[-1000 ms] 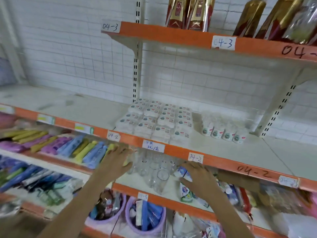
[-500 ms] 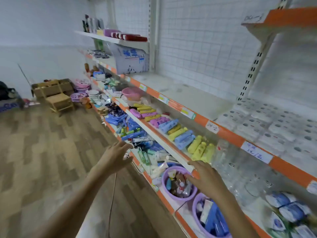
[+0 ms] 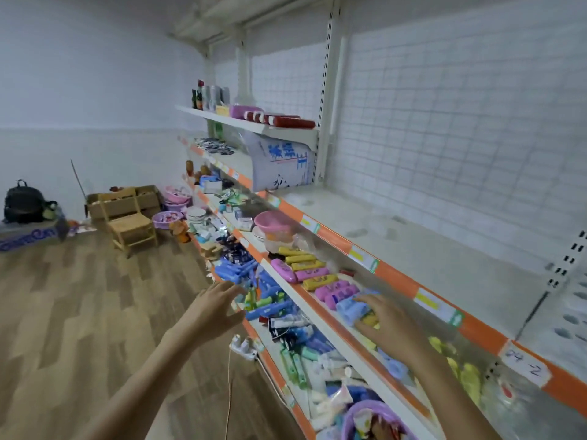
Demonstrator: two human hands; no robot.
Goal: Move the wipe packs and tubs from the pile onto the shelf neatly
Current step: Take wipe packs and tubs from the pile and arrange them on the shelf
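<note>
Head view: wipe packs [image 3: 313, 276], yellow and pink, are laid in a row on the middle shelf [image 3: 341, 327] under the orange-edged upper shelf [image 3: 397, 282]. The right hand [image 3: 386, 320] is spread, fingers straight, over a blue pack [image 3: 349, 308] at the near end of that row, touching it. The left hand [image 3: 216, 308] is held open in the air, gripping nothing, beside the lower shelf's blue tubes [image 3: 236, 271].

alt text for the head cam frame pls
A person's right hand rests spread on a blue wipe pack among yellow and purple packs on an orange-edged store shelf; the open left hand hovers over the wood floor.
</note>
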